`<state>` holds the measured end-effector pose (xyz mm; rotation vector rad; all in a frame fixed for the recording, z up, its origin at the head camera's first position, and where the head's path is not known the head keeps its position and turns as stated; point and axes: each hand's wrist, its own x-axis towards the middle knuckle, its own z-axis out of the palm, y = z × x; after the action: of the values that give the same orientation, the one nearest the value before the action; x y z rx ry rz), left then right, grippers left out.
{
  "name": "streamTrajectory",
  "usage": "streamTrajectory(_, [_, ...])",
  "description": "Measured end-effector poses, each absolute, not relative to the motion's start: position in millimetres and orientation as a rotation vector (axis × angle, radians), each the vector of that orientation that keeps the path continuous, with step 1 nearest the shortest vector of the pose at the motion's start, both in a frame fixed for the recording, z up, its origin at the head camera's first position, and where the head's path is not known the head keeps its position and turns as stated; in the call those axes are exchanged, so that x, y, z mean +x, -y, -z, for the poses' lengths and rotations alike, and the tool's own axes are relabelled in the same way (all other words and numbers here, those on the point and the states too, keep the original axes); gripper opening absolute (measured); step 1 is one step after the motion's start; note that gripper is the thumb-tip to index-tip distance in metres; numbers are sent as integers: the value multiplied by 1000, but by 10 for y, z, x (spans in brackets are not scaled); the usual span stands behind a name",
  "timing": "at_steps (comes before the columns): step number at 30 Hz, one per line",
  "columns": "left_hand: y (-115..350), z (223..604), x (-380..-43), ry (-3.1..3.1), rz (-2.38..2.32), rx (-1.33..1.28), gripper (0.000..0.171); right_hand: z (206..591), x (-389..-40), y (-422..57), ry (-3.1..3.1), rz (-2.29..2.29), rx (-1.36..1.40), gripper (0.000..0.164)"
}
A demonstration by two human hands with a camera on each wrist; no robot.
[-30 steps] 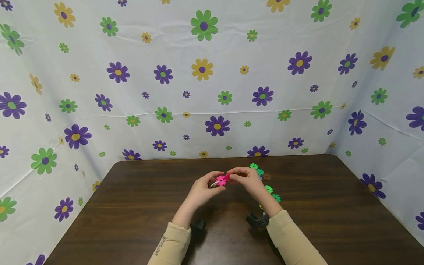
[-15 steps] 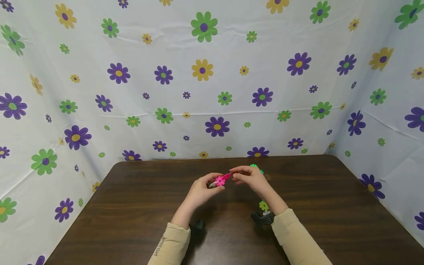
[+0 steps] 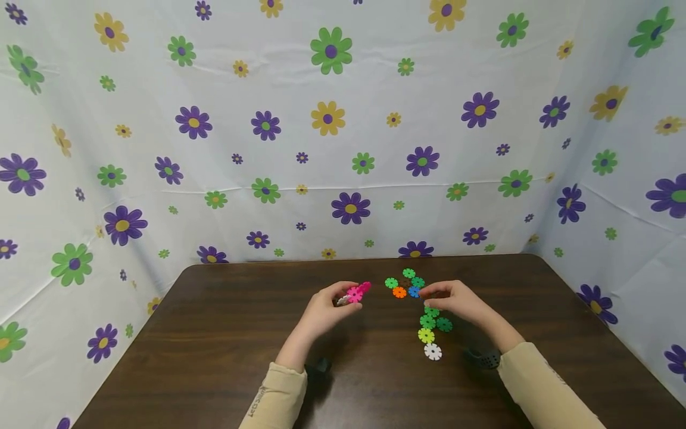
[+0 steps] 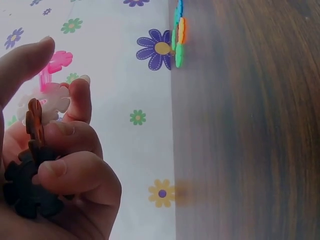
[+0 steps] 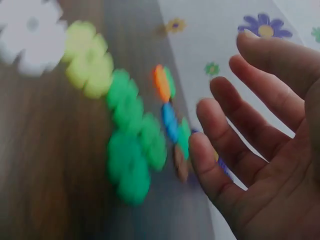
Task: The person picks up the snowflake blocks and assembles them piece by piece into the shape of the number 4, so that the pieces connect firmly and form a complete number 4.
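Note:
My left hand [image 3: 321, 307] grips a small chain of interlocking flower-shaped discs above the table. Its far end has pink discs [image 3: 355, 294]. In the left wrist view a whitish disc [image 4: 57, 102], a brown disc [image 4: 35, 122] and a black disc [image 4: 30, 192] follow down into the palm, under curled fingers. To the right, my right hand [image 3: 466, 304] holds nothing; its fingers are spread loosely in the right wrist view. Its fingertips overlap the loose discs near a blue disc [image 3: 414, 291] and a green disc [image 3: 432, 311].
On the dark wood table [image 3: 225, 339], an orange disc [image 3: 399, 292] and several green ones lie by the blue disc. Nearer lie a dark green disc [image 3: 444, 325], a yellow-green disc [image 3: 426, 335] and a white disc [image 3: 432, 351]. A flowered cloth [image 3: 289, 232] hangs behind.
My right hand has let go of the chain's pink end and moved right, over the loose discs, uncovering several of them. The left hand stays nearly in place with the chain.

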<state>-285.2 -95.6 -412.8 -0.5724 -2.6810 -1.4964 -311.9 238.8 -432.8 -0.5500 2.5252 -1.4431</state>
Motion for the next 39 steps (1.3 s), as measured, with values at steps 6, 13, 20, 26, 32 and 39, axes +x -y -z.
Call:
streamTrajectory(6, [953,4121,-2832,2677,1516,-571,37,4448,-2998,-2647,-2583,1313,-525,36])
streamTrajectory(13, [957,4116,-2822,2679,1521,-578,38,4533,-2891,-2735,-2734,1123,-503,40])
streamTrajectory(20, [964,4125,-2833,2687,1519,-589,36,4585,-2860,-2693,-2823,1055,-499,35])
streamTrajectory(26, [966,4120,-2833,2687,1515,-611,38,4592,-2858,-2670,-2863,1020,-540,26])
streamTrajectory(32, [958,4136,-2833,2685,1522,-612,38,4548,-2884,-2660,-2793,1046,-610,23])
streamTrajectory(39, [958,4150,-2841,2675,1507,-618,37,4381,-2988,-2594,-2640,1116,-653,18])
